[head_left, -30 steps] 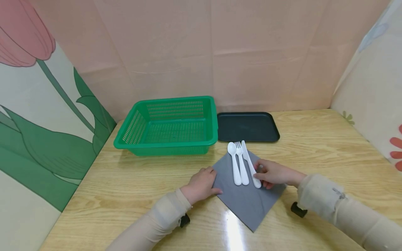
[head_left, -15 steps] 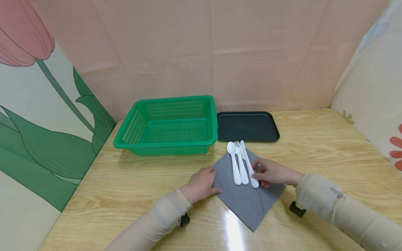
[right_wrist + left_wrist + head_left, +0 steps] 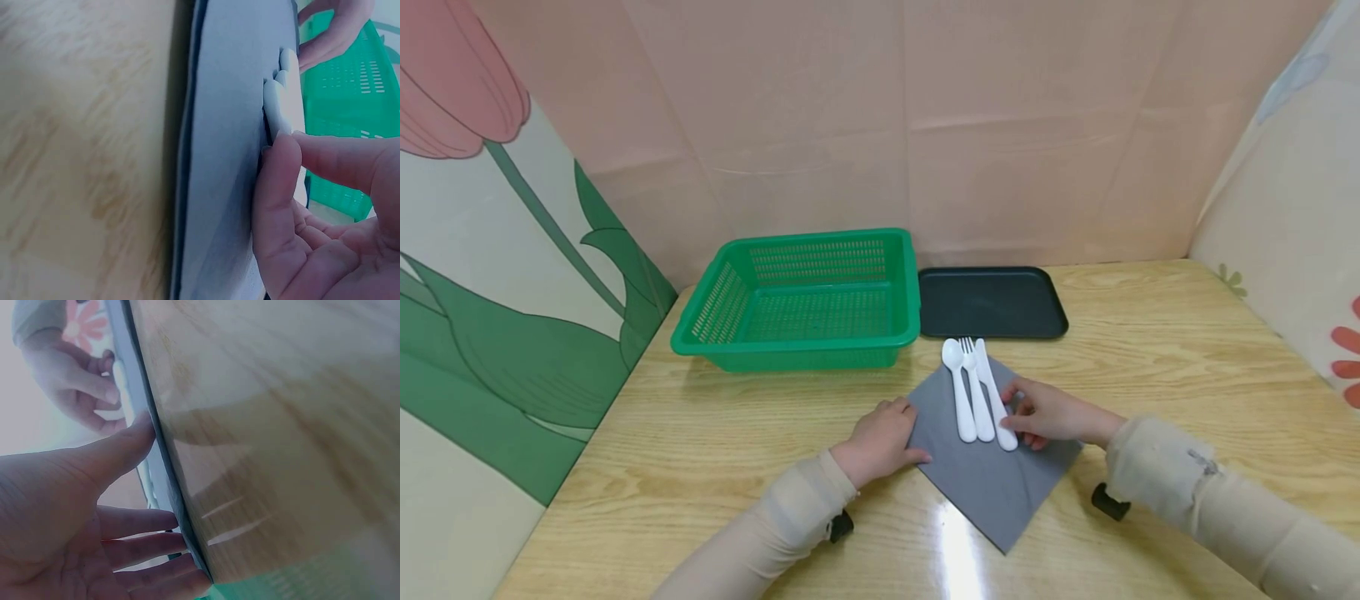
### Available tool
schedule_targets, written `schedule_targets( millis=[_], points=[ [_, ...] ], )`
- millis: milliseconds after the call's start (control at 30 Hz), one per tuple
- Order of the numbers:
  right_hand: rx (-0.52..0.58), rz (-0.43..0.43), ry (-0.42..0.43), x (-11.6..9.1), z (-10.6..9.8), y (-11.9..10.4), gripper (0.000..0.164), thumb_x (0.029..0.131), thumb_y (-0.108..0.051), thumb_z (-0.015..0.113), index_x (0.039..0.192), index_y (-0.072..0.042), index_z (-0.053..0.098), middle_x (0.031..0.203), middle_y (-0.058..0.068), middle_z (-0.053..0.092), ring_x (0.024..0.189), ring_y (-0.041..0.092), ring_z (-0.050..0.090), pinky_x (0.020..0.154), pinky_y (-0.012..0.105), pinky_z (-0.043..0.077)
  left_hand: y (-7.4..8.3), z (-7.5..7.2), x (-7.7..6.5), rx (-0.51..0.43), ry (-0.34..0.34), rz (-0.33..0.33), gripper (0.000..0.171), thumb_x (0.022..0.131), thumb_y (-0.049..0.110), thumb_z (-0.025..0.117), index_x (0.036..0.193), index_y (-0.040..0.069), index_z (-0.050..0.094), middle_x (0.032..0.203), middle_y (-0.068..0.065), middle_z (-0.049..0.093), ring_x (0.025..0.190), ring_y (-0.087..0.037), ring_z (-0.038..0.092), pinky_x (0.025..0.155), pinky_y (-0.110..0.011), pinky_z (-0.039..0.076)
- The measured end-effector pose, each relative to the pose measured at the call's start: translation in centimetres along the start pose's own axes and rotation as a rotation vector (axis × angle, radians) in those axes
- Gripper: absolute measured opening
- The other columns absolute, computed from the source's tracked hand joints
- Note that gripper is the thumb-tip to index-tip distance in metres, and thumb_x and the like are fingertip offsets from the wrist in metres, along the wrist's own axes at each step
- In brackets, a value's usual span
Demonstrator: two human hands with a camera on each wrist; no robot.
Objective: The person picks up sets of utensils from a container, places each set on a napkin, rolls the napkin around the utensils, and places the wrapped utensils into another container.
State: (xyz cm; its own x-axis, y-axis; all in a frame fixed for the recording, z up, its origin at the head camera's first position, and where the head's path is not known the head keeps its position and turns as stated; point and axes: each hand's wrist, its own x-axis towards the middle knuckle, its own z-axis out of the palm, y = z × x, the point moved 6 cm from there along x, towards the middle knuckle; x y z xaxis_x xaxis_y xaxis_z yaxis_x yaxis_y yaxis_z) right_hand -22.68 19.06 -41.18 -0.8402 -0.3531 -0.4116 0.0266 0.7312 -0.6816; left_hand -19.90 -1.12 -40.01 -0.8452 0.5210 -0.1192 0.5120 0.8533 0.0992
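Just right of the frame's center, the right hand (image 3: 1051, 411) pinches a white table knife (image 3: 992, 392) over a gray napkin (image 3: 981, 492), whose left corner the left hand (image 3: 882, 442) touches, fingers extended.

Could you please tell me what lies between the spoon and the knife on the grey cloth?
The white fork lies between the spoon and the knife, as the head view shows.
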Motion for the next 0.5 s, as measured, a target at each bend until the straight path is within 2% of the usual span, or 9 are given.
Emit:
schedule_targets(
  millis=[500],
  points=[
    [-0.010, 0.010, 0.009, -0.07, 0.07, -0.09, 0.033, 0.089, -0.015, 0.063, 0.111, -0.002, 0.043, 0.070, 0.006, 0.056, 0.059, 0.014, 0.054, 0.057, 0.029, 0.051, 0.02, 0.01, 0.01, -0.003, -0.003, -0.001, 0.063, 0.083, 0.048, 0.064, 0.123, 0.001, 0.056, 0.121, -0.009, 0.058, 0.108, -0.022, 0.057, 0.090, -0.028, 0.050]
  ],
)
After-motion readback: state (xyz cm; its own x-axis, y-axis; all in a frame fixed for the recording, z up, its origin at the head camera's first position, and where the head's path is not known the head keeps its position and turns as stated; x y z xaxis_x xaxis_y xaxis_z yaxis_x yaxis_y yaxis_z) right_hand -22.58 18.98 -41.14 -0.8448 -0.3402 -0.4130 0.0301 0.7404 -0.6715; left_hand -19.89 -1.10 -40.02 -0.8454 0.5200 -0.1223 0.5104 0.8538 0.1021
